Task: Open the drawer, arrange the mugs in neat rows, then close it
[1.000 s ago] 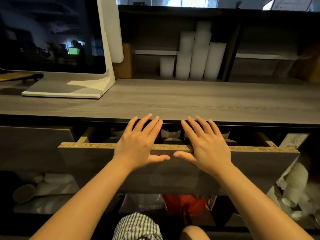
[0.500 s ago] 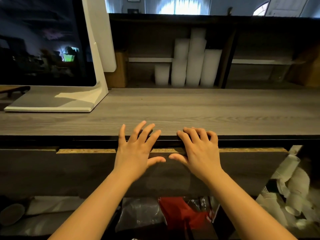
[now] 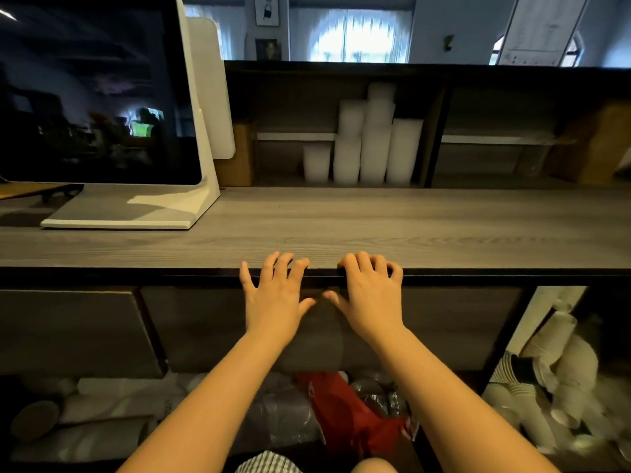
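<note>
Hands press flat on the drawer [image 3: 444,322] front just under the bench's [image 3: 375,230] near edge: left hand [image 3: 273,302] with fingers splayed, right hand [image 3: 370,302] with fingers curled at the lip, neither gripping anything. Drawer, long axis running left-right, sits flush, seemingly shut; mugs hidden.

Hands [image 3: 275,302] press drawer [image 3: 444,322] (shut).
</note>
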`<state>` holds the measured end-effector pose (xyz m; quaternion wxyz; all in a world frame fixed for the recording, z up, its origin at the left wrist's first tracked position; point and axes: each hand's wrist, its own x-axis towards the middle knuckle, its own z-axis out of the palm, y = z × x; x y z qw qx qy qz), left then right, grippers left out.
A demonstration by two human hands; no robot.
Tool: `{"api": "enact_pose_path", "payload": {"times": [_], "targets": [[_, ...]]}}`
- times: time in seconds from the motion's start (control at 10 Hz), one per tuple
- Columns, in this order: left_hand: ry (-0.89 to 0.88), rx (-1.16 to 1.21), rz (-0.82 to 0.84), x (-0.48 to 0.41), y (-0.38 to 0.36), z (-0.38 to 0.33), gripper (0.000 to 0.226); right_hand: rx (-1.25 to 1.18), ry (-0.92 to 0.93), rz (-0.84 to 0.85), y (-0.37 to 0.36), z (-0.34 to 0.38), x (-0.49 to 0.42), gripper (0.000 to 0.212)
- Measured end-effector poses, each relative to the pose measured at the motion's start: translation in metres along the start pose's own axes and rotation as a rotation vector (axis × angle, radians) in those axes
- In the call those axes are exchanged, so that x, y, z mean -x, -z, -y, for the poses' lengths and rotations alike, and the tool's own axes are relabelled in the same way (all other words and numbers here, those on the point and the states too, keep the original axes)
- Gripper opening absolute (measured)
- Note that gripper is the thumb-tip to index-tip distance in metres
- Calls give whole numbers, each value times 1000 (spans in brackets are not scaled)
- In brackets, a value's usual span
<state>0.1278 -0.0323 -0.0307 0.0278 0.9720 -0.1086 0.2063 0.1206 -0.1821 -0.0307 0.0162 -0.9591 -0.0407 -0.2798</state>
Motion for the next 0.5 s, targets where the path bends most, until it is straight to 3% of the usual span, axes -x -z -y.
{"api": "enact_pose_path", "payload": {"times": [0.2,0.3,0.4,0.5], "targets": [[-184,117,115,-18,25,20,53,-119,174,183,27,-24,-27,38],[-252,183,217,-39,38,26,47,-146,173,278,36,-32,-46,34],[-329,213,467,-85,53,28,53,-102,167,403,36,-39,-91,34],[-341,211,592,-115,54,24,53,-27,139,570,28,-43,-123,38]]}}
